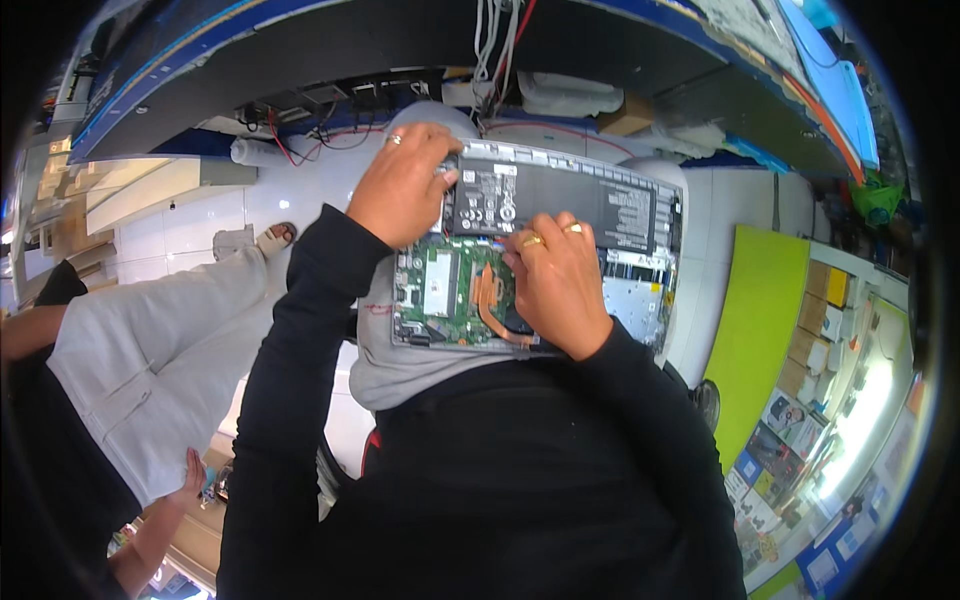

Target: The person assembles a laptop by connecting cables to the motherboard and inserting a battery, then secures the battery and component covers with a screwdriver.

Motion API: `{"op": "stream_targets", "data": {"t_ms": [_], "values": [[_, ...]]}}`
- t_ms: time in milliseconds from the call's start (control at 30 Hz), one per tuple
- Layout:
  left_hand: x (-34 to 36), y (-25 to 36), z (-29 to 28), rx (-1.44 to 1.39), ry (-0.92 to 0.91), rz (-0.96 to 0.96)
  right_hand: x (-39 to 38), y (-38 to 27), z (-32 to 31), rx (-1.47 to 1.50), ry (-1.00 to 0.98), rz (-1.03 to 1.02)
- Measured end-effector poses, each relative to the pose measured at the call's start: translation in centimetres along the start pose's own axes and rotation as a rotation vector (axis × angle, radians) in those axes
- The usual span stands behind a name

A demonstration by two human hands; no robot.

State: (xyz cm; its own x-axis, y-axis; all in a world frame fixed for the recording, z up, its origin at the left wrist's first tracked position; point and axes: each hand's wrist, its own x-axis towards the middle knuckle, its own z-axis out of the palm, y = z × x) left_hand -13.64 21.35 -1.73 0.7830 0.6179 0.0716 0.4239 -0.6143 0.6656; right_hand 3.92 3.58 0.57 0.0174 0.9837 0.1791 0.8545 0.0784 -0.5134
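Note:
An opened laptop base (pixel 640 325) lies across my lap with its insides showing. A flat black battery (pixel 570 195) fills its far half. The nearer half holds a green circuit board (pixel 412 265) and a copper heat pipe (pixel 490 310). My left hand (pixel 405 185) grips the laptop's far left corner, its thumb against the battery's left end. Over the battery's near edge, my right hand (pixel 560 285) is closed, its fingertips pinched beside the circuit board. Whatever lies between those fingertips is hidden.
A dark workbench (pixel 390 70) with hanging cables stands ahead, a clear plastic container (pixel 570 95) beneath it. At left a person in grey trousers (pixel 150 360) is close by. A lime-green panel (pixel 755 330) and shelves of boxes stand at right.

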Motion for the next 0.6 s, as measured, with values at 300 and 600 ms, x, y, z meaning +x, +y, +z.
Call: {"op": "stream_targets", "data": {"t_ms": [300, 600], "values": [[0.1, -0.2, 0.1, 0.053, -0.008, 0.038, -0.4, -0.1, 0.3, -0.018, 0.037, 0.012], [0.3, 0.3, -0.1, 0.073, -0.047, 0.018, -0.9, 0.0, 0.7, -0.057, 0.061, -0.003]]}}
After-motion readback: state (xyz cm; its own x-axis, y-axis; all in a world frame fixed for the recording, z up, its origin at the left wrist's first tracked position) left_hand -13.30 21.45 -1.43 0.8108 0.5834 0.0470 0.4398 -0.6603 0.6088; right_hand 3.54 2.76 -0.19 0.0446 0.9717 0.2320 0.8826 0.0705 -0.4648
